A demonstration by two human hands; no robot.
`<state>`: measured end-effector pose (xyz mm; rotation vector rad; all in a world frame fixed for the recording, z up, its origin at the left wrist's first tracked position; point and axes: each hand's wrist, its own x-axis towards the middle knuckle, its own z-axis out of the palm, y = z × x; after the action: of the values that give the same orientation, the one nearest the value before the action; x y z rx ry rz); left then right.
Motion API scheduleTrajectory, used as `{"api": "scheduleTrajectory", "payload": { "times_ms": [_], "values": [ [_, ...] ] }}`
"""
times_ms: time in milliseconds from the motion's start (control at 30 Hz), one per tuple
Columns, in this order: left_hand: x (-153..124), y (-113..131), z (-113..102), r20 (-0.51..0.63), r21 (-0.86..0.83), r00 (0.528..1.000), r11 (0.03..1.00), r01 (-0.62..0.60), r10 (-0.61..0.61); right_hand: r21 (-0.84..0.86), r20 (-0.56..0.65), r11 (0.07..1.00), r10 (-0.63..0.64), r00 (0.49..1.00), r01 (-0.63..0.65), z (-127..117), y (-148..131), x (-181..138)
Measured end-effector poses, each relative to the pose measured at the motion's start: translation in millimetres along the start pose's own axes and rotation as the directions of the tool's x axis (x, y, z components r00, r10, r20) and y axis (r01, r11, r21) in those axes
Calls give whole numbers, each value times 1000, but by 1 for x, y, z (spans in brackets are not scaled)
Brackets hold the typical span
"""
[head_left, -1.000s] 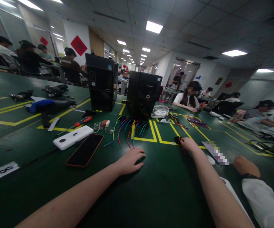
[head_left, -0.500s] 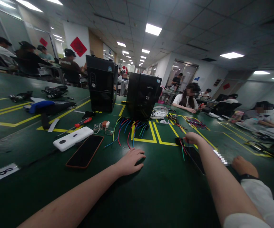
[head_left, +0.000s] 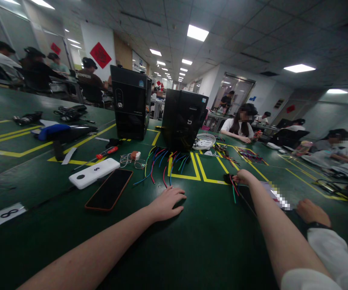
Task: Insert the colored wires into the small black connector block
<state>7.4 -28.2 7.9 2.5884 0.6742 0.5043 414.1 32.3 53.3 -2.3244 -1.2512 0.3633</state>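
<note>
My left hand [head_left: 167, 202] lies flat on the green table [head_left: 192, 249], palm down, fingers apart, holding nothing. My right hand [head_left: 244, 176] is further out and to the right, fingers closed on a small bundle of coloured wires [head_left: 232, 184] with a black end, lifted a little off the table. Beyond my left hand, several loose coloured wires [head_left: 162, 161] fan out in front of a black computer tower [head_left: 183, 120]. Nearer my left arm lie a black phone [head_left: 109, 195] and a white box [head_left: 94, 173].
A second black tower [head_left: 131, 103] stands left of the first. A red-handled screwdriver [head_left: 106, 152], glasses [head_left: 130, 160] and a white basket [head_left: 204, 141] lie around them. Another person's hand [head_left: 312, 212] rests at the right. Other people sit at the far tables.
My right hand has lifted the wire bundle off the table and kept hold of it. My left hand has stayed flat in place. The view has shifted slightly.
</note>
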Motion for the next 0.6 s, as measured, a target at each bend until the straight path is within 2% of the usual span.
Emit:
{"api": "scheduleTrajectory", "payload": {
  "times_ms": [100,200,367,600],
  "values": [
    [0,1,-1,-1,-1,1000,1000,2,-2,9,22,992,124,992,-124,-3,5,1],
    [0,1,-1,-1,-2,1000,1000,2,-2,13,16,985,171,985,-171,-5,11,-1],
    [0,1,-1,9,1,1000,1000,3,-3,52,-35,991,127,991,-125,2,18,-10],
    [0,2,-1,1,13,1000,1000,-3,3,73,-226,997,45,973,-30,-1,21,-21]
  ]
}}
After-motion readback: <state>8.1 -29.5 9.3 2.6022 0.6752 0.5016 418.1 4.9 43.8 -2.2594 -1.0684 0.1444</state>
